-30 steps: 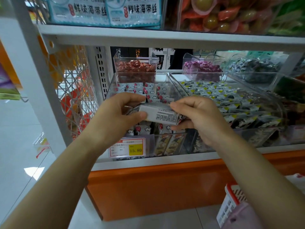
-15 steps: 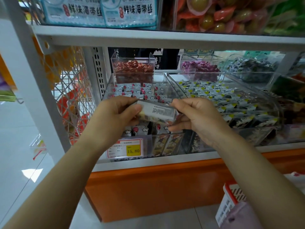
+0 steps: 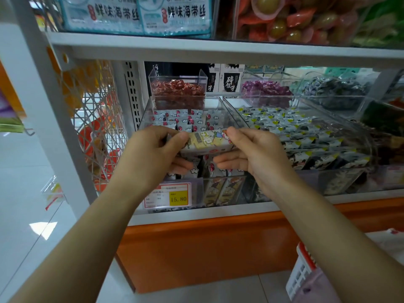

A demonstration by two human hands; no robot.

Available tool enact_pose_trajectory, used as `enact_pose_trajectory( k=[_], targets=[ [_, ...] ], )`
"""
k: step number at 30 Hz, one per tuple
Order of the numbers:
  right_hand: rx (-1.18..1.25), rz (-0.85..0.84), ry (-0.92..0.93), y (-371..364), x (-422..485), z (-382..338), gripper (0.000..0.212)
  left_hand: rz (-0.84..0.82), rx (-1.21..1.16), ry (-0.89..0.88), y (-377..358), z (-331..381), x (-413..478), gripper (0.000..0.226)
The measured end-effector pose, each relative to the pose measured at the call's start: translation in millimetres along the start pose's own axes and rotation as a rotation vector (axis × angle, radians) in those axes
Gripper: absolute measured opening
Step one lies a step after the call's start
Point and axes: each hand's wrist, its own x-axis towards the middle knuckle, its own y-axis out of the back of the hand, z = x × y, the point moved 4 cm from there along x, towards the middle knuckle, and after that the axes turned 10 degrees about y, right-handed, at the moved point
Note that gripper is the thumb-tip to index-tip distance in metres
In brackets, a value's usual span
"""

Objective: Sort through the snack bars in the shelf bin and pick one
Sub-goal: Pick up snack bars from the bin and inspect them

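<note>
Shop aisle: white metal shelf unit (image 3: 196, 215) on an orange base panel (image 3: 218, 248), over a pale tiled floor (image 3: 26, 171).

Your left hand (image 3: 153, 152) and right hand (image 3: 255, 154) are both up over the front of the clear plastic shelf bin (image 3: 150, 110). Between them is one rectangular snack bar in a yellow-and-white cartoon wrapper (image 3: 207, 142), held roughly level with its printed face towards you.

Left fingers (image 3: 177, 141) pinch its left end, and right fingers (image 3: 238, 133) pinch its right end. Both hands are clenched on the bar, which sits above the pile, not resting on it.

- **Rest of the bars:** white-wrapped bars with red dots (image 3: 185, 122) lie in the bin, behind and below your fingers.
- **Below your left fingers, on the bin front:** red-and-yellow price tag (image 3: 168, 195) reading 15.80.
- **Right of your right fingers:** a second clear bin (image 3: 231, 108) of dark packets with yellow corners (image 3: 306, 132).
- **Beyond your fingers, further back:** a small clear tub of red wrapped sweets (image 3: 178, 90), with a heap of purple wrapped sweets (image 3: 265, 92) to its right.
- **Low, beside your right forearm:** white slatted basket with a red rim (image 3: 301, 272) on the floor.
</note>
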Motion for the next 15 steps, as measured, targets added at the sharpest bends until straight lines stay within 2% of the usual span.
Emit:
enact_pose_trajectory(
  k=[3, 5, 8, 10, 12, 15],
  targets=[
    [-0.016, -0.018, -0.020, -4.6, -0.9, 3.0, 0.006, 0.052, 0.167, -0.046, -2.4, 0.9, -1.0, 0.017],
    [-0.031, -0.023, -0.036, -5.7, 2.5, 3.2, 0.007, 0.106, 0.318, -0.101, -4.1, 4.1, -0.8, 0.029],
    [-0.032, 0.039, -0.034, -3.5, 18.7, 0.0, 0.014, 0.268, 0.621, -0.200, 3.6, 9.9, 4.4, 0.048],
    [-0.105, 0.088, 0.012, -4.6, 36.9, -4.3, 0.011, 0.361, 0.839, -0.224, 13.4, 9.7, 15.2, 0.055],
    [-0.222, 0.106, 0.072, -11.2, 60.7, -5.6, 0.007, 0.321, 1.035, -0.175, 18.7, 0.5, 29.3, 0.059],
    [-0.446, 0.086, 0.185, -29.5, 102.4, -0.3, 0.017, 0.206, 1.131, -0.114, 16.4, -19.3, 43.6, 0.061]
  ],
)
